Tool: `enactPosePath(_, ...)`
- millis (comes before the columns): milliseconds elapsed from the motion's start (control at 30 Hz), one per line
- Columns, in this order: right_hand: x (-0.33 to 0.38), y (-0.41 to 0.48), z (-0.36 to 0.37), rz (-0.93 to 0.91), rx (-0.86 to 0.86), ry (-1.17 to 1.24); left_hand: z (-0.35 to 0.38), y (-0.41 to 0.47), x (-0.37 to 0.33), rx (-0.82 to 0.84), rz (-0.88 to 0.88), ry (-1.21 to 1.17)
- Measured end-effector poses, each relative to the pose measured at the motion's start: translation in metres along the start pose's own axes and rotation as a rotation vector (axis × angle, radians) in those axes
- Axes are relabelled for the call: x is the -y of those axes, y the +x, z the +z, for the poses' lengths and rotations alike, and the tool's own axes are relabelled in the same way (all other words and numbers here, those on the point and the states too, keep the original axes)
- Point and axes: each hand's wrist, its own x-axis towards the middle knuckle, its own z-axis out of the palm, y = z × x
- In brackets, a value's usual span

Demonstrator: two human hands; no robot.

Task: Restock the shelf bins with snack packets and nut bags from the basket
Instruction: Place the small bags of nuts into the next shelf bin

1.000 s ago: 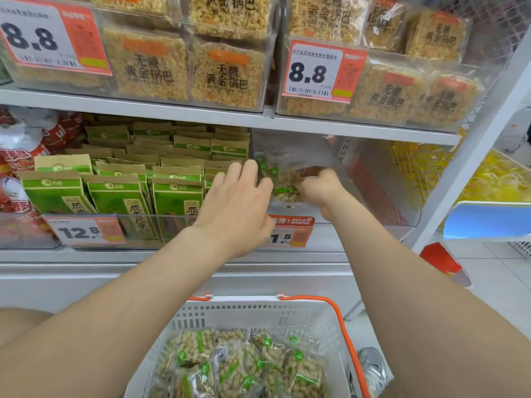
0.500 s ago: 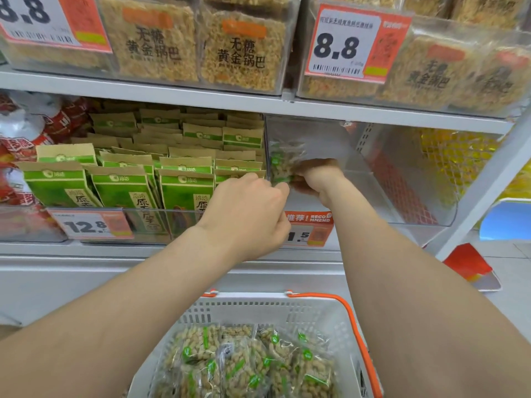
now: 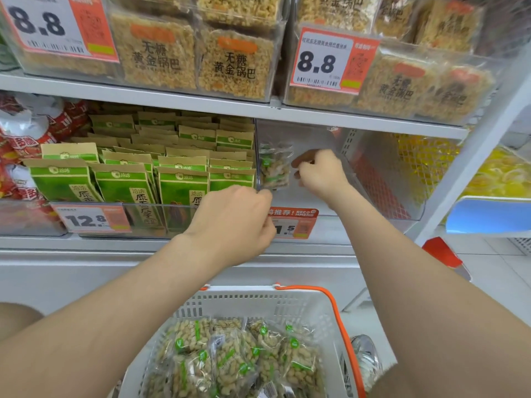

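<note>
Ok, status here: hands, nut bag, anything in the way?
Right hand pinches nut bag, upright against left wall of clear bin. Left hand curled at bin's front lip, grip unclear. Nothing blocking; more bags in basket.

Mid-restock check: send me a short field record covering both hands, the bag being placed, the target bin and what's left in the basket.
right hand: pinches the right edge of a nut bag
nut bag: roughly upright, against the left wall inside the clear bin
left hand: fingers curled at the bin's front left corner; grip hidden
clear bin: only that one bag visible inside
basket: white, orange handle, below the shelf
basket stock: many nut bags piled inside
neighbouring bin: rows of green packets
</note>
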Motion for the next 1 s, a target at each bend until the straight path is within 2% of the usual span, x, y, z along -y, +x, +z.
enactPosePath(133, 0.030, -0.056, -0.013, -0.352, -0.119, -0.106, 0.000, -0.011, -0.003, 0.268, -0.033, 0.014)
enactPosePath(200, 0.035, -0.086, -0.013, -0.477, -0.077, -0.186, 0.002, -0.017, -0.003, 0.476, -0.031, 0.041)
enactPosePath(300, 0.029, -0.122, -0.003, -0.569, 0.203, -0.369, 0.014, -0.029, 0.004, 0.797, -0.034, 0.110)
enactPosePath(367, 0.018, -0.140, 0.013, -0.537, 0.477, -0.492, 0.024, -0.038, 0.009, 0.891, -0.038, 0.130)
enactPosePath(433, 0.002, -0.154, 0.035, -0.480, 0.676, -0.630, 0.028, -0.043, 0.010, 0.939, -0.038, 0.154)
enactPosePath(533, -0.022, -0.171, 0.067, -0.330, 0.882, -0.828, 0.031, -0.042, 0.009, 0.959, -0.048, 0.127)
enactPosePath(600, -0.038, -0.181, 0.091, -0.320, 1.020, -0.947, 0.039, -0.040, 0.009, 0.937, -0.058, 0.094)
enactPosePath(667, -0.054, -0.188, 0.116, -0.327, 1.078, -1.015, 0.042, -0.038, 0.008, 0.914, -0.051, 0.068)
enactPosePath(800, -0.087, -0.203, 0.151, -0.327, 1.108, -1.056, 0.042, -0.031, 0.002, 0.906, 0.006, 0.016)
enactPosePath(900, -0.108, -0.211, 0.173, -0.236, 1.155, -0.911, 0.047, -0.026, 0.000, 0.905, 0.046, -0.017)
enactPosePath(1000, -0.116, -0.222, 0.192, -0.137, 1.282, -0.846, 0.046, -0.022, -0.003, 0.883, 0.052, -0.029)
